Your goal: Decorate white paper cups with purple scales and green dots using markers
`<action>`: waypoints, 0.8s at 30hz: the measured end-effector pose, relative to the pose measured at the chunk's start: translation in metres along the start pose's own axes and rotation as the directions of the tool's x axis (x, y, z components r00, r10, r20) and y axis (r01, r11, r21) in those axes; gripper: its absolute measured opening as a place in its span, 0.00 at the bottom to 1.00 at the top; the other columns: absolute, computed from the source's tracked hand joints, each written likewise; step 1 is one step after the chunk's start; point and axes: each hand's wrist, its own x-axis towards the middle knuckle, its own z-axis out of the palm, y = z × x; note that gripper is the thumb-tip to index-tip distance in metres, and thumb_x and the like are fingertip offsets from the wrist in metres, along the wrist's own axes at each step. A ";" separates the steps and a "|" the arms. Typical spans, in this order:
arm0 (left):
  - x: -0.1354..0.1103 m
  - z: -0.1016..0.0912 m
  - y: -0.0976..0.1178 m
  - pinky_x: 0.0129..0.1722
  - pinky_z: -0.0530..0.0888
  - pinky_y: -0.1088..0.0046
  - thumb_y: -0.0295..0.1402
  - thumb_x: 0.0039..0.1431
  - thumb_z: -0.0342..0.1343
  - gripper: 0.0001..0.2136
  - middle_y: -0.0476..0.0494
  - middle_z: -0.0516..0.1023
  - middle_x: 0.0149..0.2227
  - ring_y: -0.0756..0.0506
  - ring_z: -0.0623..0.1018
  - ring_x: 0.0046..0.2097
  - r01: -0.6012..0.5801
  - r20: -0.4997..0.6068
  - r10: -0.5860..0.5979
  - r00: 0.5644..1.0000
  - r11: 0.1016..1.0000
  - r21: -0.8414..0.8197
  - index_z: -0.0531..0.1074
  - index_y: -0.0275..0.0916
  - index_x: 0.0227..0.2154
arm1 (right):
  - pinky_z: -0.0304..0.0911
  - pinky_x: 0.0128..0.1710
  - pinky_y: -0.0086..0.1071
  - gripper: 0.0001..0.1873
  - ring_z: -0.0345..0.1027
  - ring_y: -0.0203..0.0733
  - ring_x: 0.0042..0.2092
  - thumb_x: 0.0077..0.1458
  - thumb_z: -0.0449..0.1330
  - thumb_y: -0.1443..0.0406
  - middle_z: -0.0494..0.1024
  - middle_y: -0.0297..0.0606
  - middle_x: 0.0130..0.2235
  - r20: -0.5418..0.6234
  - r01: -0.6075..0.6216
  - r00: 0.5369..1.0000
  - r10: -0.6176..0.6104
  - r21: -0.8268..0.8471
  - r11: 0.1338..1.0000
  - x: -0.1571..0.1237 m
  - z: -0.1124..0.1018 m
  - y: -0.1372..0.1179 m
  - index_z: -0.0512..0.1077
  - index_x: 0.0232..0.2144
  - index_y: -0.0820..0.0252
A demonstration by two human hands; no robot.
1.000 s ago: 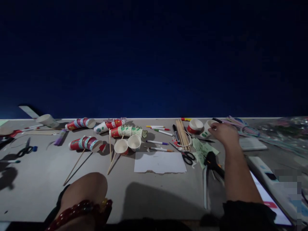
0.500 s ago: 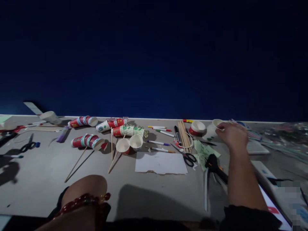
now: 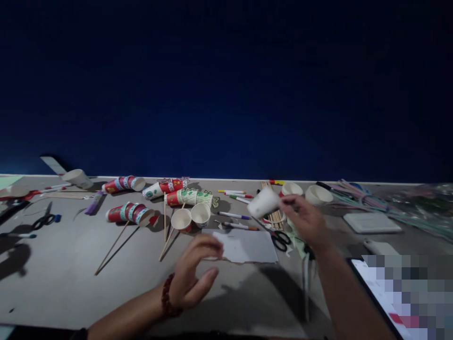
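Observation:
My right hand [image 3: 305,219] grips a white paper cup [image 3: 264,203] by one end and holds it tilted on its side above the sticks and pens. The cup is blurred by motion. My left hand [image 3: 198,269], with a dark red bead bracelet at the wrist, hovers over the table, fingers apart and curved, nothing in it. Just beyond it lies a white sheet of paper [image 3: 247,245], partly covered by the fingers. Two paper cups, one red [image 3: 181,221] and one white [image 3: 200,215], stand side by side near the left hand.
Decorated chains of cups [image 3: 130,214] with wooden sticks lie to the left. Black-handled scissors [image 3: 281,240] rest beside the paper, near several marker pens [image 3: 233,215]. Another white cup [image 3: 318,195] stands at the back right, close to a white box [image 3: 371,222].
My right hand has lifted a white cup off the back right and carried it left. My left hand has moved forward and right, its fingers now in view.

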 end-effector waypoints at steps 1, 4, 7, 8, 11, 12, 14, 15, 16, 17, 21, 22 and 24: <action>0.010 0.004 -0.017 0.54 0.76 0.52 0.43 0.61 0.64 0.15 0.35 0.75 0.56 0.35 0.75 0.57 0.055 0.039 -0.054 0.998 0.998 -0.032 0.76 0.44 0.48 | 0.70 0.42 0.36 0.15 0.75 0.46 0.39 0.65 0.57 0.51 0.80 0.39 0.37 0.158 -0.033 0.987 0.007 0.160 0.987 -0.010 0.015 -0.011 0.75 0.38 0.55; 0.024 0.014 -0.062 0.48 0.78 0.57 0.46 0.57 0.67 0.28 0.34 0.72 0.59 0.35 0.74 0.57 0.407 0.139 -0.383 0.913 0.871 -0.276 0.67 0.44 0.57 | 0.70 0.41 0.35 0.15 0.75 0.45 0.39 0.65 0.59 0.52 0.80 0.37 0.36 0.389 -0.142 0.921 -0.018 0.379 0.915 -0.039 0.051 -0.040 0.76 0.36 0.56; 0.021 0.018 -0.087 0.34 0.79 0.67 0.49 0.54 0.68 0.32 0.34 0.74 0.53 0.38 0.79 0.48 0.615 0.364 -0.496 0.789 0.652 -0.444 0.65 0.42 0.57 | 0.68 0.42 0.34 0.15 0.74 0.45 0.39 0.65 0.59 0.52 0.79 0.37 0.35 0.455 -0.169 0.889 -0.047 0.424 0.890 -0.059 0.070 -0.056 0.76 0.35 0.55; 0.019 0.018 -0.092 0.31 0.79 0.69 0.49 0.53 0.69 0.32 0.36 0.75 0.50 0.40 0.80 0.42 0.657 0.422 -0.503 0.754 0.594 -0.465 0.66 0.41 0.56 | 0.68 0.42 0.34 0.15 0.74 0.45 0.39 0.65 0.59 0.52 0.79 0.37 0.35 0.457 -0.177 0.888 -0.046 0.434 0.883 -0.064 0.075 -0.059 0.76 0.35 0.55; 0.016 0.019 -0.101 0.26 0.77 0.72 0.46 0.49 0.72 0.32 0.43 0.75 0.41 0.46 0.79 0.32 0.678 0.423 -0.532 0.733 0.522 -0.518 0.67 0.39 0.53 | 0.68 0.42 0.35 0.17 0.74 0.46 0.40 0.66 0.58 0.51 0.79 0.37 0.35 0.467 -0.215 0.884 -0.023 0.450 0.867 -0.072 0.085 -0.061 0.75 0.34 0.55; 0.015 0.019 -0.103 0.25 0.77 0.73 0.45 0.48 0.73 0.32 0.44 0.75 0.39 0.47 0.79 0.31 0.674 0.415 -0.534 0.737 0.523 -0.522 0.67 0.39 0.53 | 0.68 0.43 0.35 0.17 0.74 0.46 0.40 0.65 0.58 0.50 0.80 0.37 0.35 0.471 -0.225 0.882 -0.016 0.450 0.864 -0.073 0.088 -0.060 0.76 0.35 0.55; 0.014 0.019 -0.107 0.24 0.77 0.72 0.45 0.46 0.74 0.35 0.45 0.76 0.38 0.47 0.80 0.29 0.683 0.427 -0.533 0.730 0.536 -0.497 0.66 0.39 0.54 | 0.69 0.43 0.35 0.17 0.74 0.47 0.40 0.65 0.58 0.49 0.80 0.37 0.36 0.480 -0.240 0.877 -0.009 0.455 0.858 -0.076 0.094 -0.058 0.76 0.35 0.55; 0.013 0.020 -0.109 0.24 0.77 0.72 0.45 0.45 0.75 0.37 0.45 0.76 0.38 0.46 0.80 0.29 0.690 0.437 -0.535 0.724 0.540 -0.482 0.66 0.39 0.55 | 0.69 0.43 0.36 0.18 0.75 0.47 0.40 0.65 0.59 0.49 0.81 0.37 0.36 0.483 -0.247 0.876 -0.006 0.459 0.853 -0.077 0.096 -0.057 0.77 0.35 0.55; 0.012 0.020 -0.111 0.24 0.77 0.71 0.46 0.43 0.75 0.39 0.45 0.76 0.37 0.46 0.80 0.28 0.694 0.437 -0.540 0.720 0.542 -0.474 0.65 0.40 0.56 | 0.70 0.43 0.36 0.18 0.75 0.47 0.40 0.64 0.59 0.49 0.81 0.37 0.36 0.482 -0.255 0.876 -0.001 0.465 0.848 -0.079 0.099 -0.055 0.77 0.35 0.55; 0.011 0.021 -0.113 0.24 0.76 0.71 0.48 0.42 0.76 0.40 0.45 0.76 0.37 0.46 0.79 0.28 0.692 0.424 -0.547 0.722 0.545 -0.474 0.66 0.39 0.55 | 0.70 0.44 0.36 0.18 0.76 0.48 0.40 0.64 0.59 0.49 0.81 0.37 0.37 0.478 -0.262 0.878 0.007 0.470 0.843 -0.080 0.102 -0.054 0.77 0.36 0.55; 0.007 0.026 -0.120 0.25 0.71 0.74 0.57 0.45 0.71 0.37 0.46 0.76 0.32 0.50 0.74 0.26 0.629 0.281 -0.578 0.766 0.588 -0.509 0.71 0.35 0.50 | 0.72 0.45 0.38 0.17 0.77 0.50 0.42 0.63 0.61 0.48 0.82 0.38 0.37 0.436 -0.289 0.898 0.054 0.493 0.821 -0.088 0.117 -0.052 0.78 0.37 0.54; 0.007 0.027 -0.121 0.25 0.70 0.74 0.58 0.44 0.70 0.38 0.45 0.76 0.32 0.50 0.74 0.26 0.615 0.254 -0.577 0.776 0.603 -0.509 0.72 0.34 0.50 | 0.73 0.46 0.39 0.17 0.77 0.50 0.42 0.63 0.61 0.48 0.82 0.38 0.37 0.416 -0.297 0.906 0.074 0.502 0.812 -0.092 0.121 -0.052 0.78 0.37 0.54; 0.005 0.028 -0.123 0.27 0.70 0.73 0.61 0.45 0.68 0.38 0.44 0.76 0.32 0.49 0.74 0.28 0.592 0.206 -0.578 0.790 0.631 -0.501 0.73 0.34 0.50 | 0.74 0.46 0.40 0.17 0.78 0.52 0.43 0.63 0.61 0.49 0.83 0.40 0.40 0.354 -0.315 0.926 0.133 0.526 0.790 -0.098 0.129 -0.051 0.79 0.40 0.53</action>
